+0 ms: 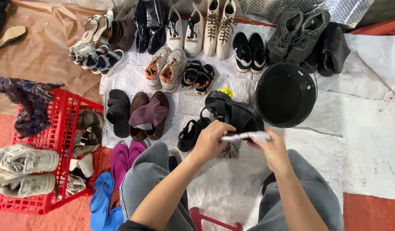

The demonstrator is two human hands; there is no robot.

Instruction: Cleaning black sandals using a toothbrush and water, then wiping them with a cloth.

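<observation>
My left hand [211,140] and my right hand [272,147] meet over a small white brush-like tool [249,136] held level between them. The left fingers pinch its left end and the right hand grips its right end. Just beyond the hands lies a black strapped sandal [231,112], with its partner [190,134] to the left on the white sheet [360,141]. A scrap of grey cloth [230,149] hangs under the hands. My knees in grey trousers [148,171] frame the bottom of the view.
A black bucket [285,94] stands right of the sandals. Rows of several shoes [214,28] fill the sheet beyond. A red plastic basket [43,141] at left holds white sneakers [24,160] and a dark rag. Purple and blue flip-flops [120,160] lie by my left knee.
</observation>
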